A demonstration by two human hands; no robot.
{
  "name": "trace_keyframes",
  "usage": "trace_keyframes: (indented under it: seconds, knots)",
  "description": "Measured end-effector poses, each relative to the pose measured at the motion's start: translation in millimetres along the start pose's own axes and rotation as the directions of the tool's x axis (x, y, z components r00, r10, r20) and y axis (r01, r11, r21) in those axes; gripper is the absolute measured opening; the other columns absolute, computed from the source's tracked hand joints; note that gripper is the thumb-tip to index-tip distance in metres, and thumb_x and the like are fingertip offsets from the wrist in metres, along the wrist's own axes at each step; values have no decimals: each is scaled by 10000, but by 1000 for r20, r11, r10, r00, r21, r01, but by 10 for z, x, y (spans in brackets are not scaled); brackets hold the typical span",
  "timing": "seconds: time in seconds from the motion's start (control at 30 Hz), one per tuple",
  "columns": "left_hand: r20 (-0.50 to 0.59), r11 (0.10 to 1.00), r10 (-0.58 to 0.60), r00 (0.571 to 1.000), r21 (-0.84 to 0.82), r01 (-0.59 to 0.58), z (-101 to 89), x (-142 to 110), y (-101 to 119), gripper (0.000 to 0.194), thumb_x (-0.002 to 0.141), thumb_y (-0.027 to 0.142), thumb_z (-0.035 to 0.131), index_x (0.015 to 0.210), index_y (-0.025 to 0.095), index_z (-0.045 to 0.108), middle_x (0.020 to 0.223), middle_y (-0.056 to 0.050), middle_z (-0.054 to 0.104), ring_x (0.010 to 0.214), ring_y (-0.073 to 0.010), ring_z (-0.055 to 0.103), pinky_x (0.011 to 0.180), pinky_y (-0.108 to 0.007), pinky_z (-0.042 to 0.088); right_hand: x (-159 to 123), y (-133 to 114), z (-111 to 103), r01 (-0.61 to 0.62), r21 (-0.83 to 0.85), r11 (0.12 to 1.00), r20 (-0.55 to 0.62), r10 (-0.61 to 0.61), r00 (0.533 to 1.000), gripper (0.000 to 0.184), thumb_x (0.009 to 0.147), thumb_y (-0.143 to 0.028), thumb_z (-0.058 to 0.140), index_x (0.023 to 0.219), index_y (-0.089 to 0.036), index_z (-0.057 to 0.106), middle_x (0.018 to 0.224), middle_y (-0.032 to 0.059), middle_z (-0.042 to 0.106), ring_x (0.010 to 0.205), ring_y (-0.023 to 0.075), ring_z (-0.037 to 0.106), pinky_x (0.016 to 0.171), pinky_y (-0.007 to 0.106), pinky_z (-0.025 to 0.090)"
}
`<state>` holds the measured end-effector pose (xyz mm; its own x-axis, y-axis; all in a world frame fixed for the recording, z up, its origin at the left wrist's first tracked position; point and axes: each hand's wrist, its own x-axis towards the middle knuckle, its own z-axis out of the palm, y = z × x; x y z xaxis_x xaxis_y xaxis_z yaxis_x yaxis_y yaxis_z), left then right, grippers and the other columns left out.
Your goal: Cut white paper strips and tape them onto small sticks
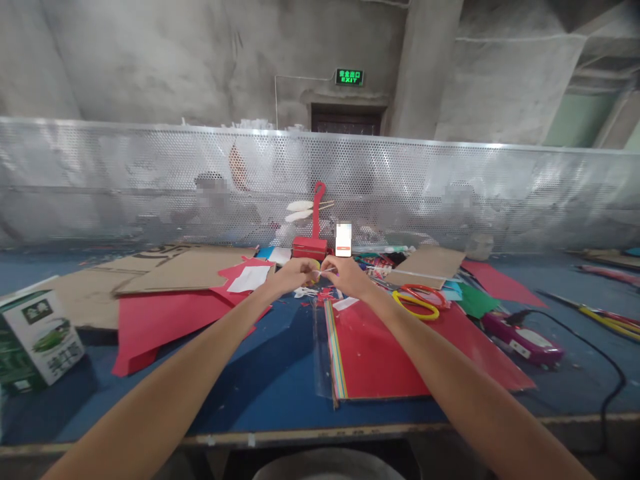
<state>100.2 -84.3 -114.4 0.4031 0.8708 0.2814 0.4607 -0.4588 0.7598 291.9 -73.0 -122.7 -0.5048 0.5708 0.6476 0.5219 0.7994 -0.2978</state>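
My left hand [296, 272] and my right hand [346, 275] meet over the middle of the blue table, fingertips pinched close together. Between them is a thin white strip [324, 271], too small to make out exactly; both hands seem to grip it. A round yellow thing [316, 268] shows partly behind my left fingers. Below the hands lie white paper scraps [306, 293] and small red scraps [327, 293]. Just behind stands a red box [310, 248] with a long red looped strip [317, 210] rising from it, beside a lit phone [343, 240].
Cardboard sheets [180, 270] and red paper [165, 320] lie left, near a milk carton [43, 337]. Right are a red paper stack [385, 353], yellow-handled scissors [416, 307], a purple device [523, 339] and a black cable [607, 360]. A perforated metal screen [125, 180] stands behind.
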Motion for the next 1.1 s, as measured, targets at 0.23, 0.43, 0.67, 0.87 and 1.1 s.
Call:
trace_keyframes:
  seconds: [0.23, 0.43, 0.67, 0.87, 1.1]
  knots:
    - [-26, 989, 42, 999, 143, -38, -20, 20, -63, 221, 783, 337, 556, 789, 137, 651, 697, -27, 668, 605, -139, 614, 545, -226, 453, 0, -19, -8, -38, -70, 997, 3, 38, 999, 100, 851, -282, 619, 860, -195, 666, 828, 33, 702, 753, 166, 618, 689, 240, 388]
    - [-35, 986, 58, 998, 161, -51, -19, 11, -27, 176, 748, 234, 531, 792, 135, 670, 719, -41, 685, 641, -147, 630, 586, -232, 470, 3, -24, -24, -68, -68, 995, 34, 70, 997, 159, 863, -290, 597, 805, -184, 700, 725, 22, 690, 653, 137, 580, 608, 229, 329]
    - [21, 998, 59, 998, 21, -59, -13, -41, 64, 135, 718, 203, 543, 779, 143, 646, 741, -26, 666, 627, -122, 605, 576, -218, 464, 27, 88, -11, -186, 122, 975, 182, 162, 970, 461, 952, -377, 417, 628, -141, 645, 522, 11, 607, 486, 103, 539, 552, 210, 360]
    - [3, 999, -19, 1000, -31, 19, -23, -44, 115, 138, 684, 241, 587, 756, 136, 639, 714, -20, 649, 594, -114, 582, 567, -225, 461, 27, 108, -3, -253, 289, 923, 217, 194, 957, 402, 901, -438, 483, 720, -135, 675, 564, 17, 626, 459, 108, 532, 493, 211, 391]
    - [-38, 995, -90, 995, -54, 88, -41, -35, 76, 172, 659, 274, 597, 748, 133, 640, 736, -23, 649, 601, -115, 584, 567, -228, 456, 13, 97, 6, -239, 421, 875, 82, 226, 971, 127, 826, -273, 567, 817, -155, 613, 734, 47, 704, 541, 118, 586, 522, 211, 442]
